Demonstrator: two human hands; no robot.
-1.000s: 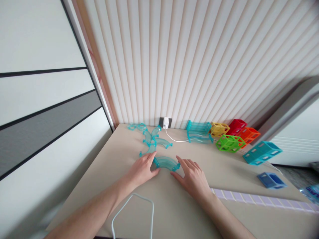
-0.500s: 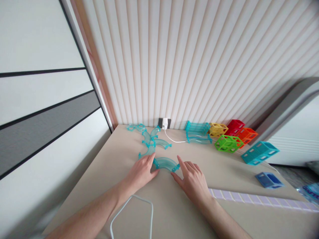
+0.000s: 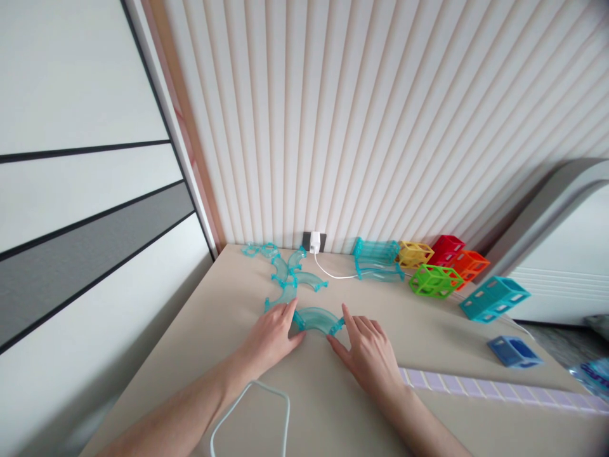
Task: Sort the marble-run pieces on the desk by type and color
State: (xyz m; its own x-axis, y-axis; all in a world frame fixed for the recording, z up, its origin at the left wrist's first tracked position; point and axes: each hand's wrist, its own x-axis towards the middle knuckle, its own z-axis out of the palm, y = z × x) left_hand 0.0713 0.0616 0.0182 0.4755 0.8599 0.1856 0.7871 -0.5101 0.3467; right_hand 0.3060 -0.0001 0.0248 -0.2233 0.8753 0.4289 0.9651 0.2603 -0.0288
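Observation:
A curved, clear teal track piece [image 3: 318,318] lies flat on the beige table [image 3: 428,317]. My left hand [image 3: 273,335] pinches its left end with thumb and forefinger. My right hand [image 3: 368,352] grips the right end the same way, other fingers loosely bent. Several more curved teal track pieces [image 3: 288,274] lie linked in a winding chain just beyond, running toward the back wall.
A white charger [image 3: 314,242] sits in a wall socket, its cable trailing right. Teal straight tracks [image 3: 378,259], yellow [image 3: 415,253], red [image 3: 446,245], orange [image 3: 470,262], green [image 3: 435,280], teal [image 3: 495,297] and blue [image 3: 514,351] lattice blocks stand at right. A white cable loop [image 3: 250,416] lies near me.
Both hands stay on the curved piece, which has barely shifted. The view has tilted slightly, so everything sits a little lower in the picture.

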